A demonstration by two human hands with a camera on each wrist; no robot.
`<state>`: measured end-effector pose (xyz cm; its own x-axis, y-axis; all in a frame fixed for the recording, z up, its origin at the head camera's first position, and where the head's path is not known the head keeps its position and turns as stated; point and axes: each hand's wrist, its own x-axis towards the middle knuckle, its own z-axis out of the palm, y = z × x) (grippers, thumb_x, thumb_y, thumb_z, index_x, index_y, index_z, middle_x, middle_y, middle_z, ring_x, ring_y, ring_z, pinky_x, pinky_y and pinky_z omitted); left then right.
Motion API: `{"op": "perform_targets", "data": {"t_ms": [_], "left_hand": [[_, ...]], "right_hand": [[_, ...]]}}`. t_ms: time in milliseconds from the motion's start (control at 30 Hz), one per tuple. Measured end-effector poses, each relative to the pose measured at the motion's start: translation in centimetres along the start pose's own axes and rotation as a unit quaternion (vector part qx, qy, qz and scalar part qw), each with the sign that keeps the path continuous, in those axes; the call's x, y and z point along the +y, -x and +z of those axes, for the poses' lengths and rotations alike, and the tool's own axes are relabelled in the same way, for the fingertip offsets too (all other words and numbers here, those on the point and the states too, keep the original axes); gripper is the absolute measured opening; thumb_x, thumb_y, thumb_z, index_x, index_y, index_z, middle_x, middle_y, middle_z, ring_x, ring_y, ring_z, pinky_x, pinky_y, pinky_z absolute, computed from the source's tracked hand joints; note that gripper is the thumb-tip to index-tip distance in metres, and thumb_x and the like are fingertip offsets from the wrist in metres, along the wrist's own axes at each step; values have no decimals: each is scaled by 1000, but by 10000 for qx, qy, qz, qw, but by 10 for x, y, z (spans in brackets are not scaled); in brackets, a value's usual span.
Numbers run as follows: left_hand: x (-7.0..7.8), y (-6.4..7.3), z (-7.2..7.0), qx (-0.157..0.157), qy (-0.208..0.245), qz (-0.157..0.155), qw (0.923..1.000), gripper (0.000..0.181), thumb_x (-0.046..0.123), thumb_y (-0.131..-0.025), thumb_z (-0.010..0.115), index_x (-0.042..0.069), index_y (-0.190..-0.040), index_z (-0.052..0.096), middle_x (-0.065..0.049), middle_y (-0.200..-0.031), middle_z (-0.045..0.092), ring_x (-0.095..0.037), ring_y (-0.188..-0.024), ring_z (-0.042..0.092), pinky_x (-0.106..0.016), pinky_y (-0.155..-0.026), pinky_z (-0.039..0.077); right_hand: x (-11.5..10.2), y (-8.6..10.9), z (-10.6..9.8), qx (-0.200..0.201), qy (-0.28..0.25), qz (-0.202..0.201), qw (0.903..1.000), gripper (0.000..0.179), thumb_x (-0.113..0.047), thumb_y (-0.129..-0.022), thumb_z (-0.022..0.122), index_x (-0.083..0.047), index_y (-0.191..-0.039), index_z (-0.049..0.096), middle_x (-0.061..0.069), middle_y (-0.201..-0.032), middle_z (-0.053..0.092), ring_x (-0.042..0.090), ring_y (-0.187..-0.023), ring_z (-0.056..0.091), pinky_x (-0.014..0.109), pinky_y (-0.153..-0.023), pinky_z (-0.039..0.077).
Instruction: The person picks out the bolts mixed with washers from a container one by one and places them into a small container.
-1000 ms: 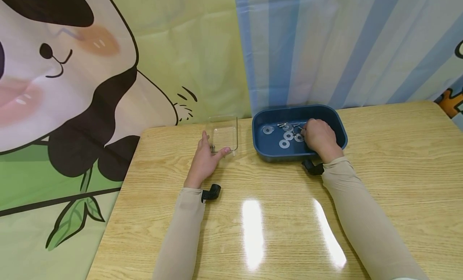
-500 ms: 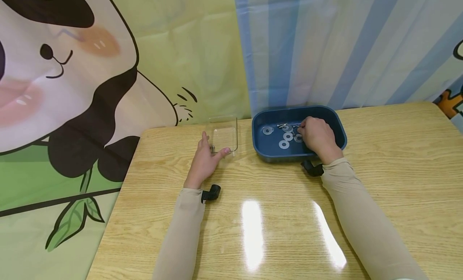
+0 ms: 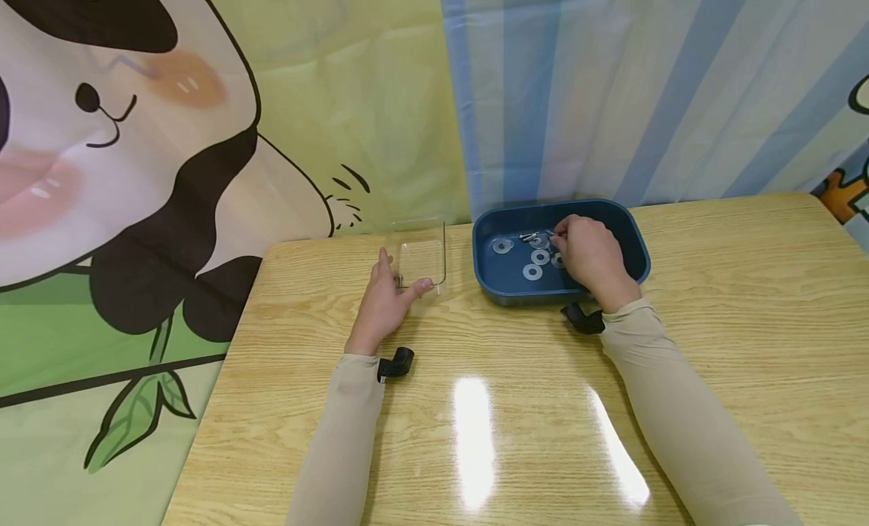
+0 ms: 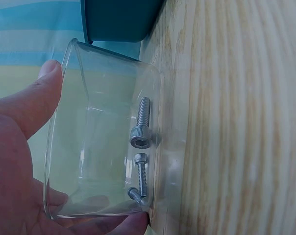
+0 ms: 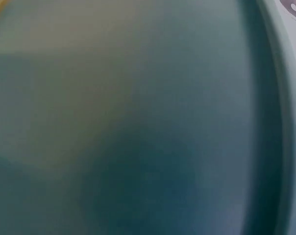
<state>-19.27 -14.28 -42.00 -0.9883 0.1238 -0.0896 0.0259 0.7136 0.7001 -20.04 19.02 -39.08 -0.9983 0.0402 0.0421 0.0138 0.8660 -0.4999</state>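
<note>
My left hand holds a clear plastic box at its near left corner, thumb along the rim and fingers round the side. Inside it the left wrist view shows a large socket-head bolt, a smaller bolt and another partly behind it. My right hand reaches into the blue tray, thumb and fingers pinching a small silvery bolt that they mostly hide. Left of these fingertips lie more bolts and several flat washers.
Tray and box stand side by side near the back of the wooden table, with a narrow gap between them. Behind rises a printed curtain. A blurred tray wall fills much of the right wrist view.
My right hand has shifted slightly left inside the tray, toward the bolts, and now covers part of a washer. My left hand and the clear box have stayed in place.
</note>
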Motion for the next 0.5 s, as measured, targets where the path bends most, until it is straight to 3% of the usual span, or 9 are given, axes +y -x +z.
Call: {"op": "perform_targets", "data": {"t_ms": [500], "left_hand": [[0, 1, 0, 20, -8, 12, 10000, 112, 59, -92, 64, 4, -161, -4, -21, -162, 23, -41, -142, 37, -56, -116, 29]], "right_hand": [[-13, 6, 6, 515, -216, -608, 9966, 22, -12, -102, 61, 5, -114, 67, 23, -105, 67, 36, -87, 64, 49, -72, 51]]}}
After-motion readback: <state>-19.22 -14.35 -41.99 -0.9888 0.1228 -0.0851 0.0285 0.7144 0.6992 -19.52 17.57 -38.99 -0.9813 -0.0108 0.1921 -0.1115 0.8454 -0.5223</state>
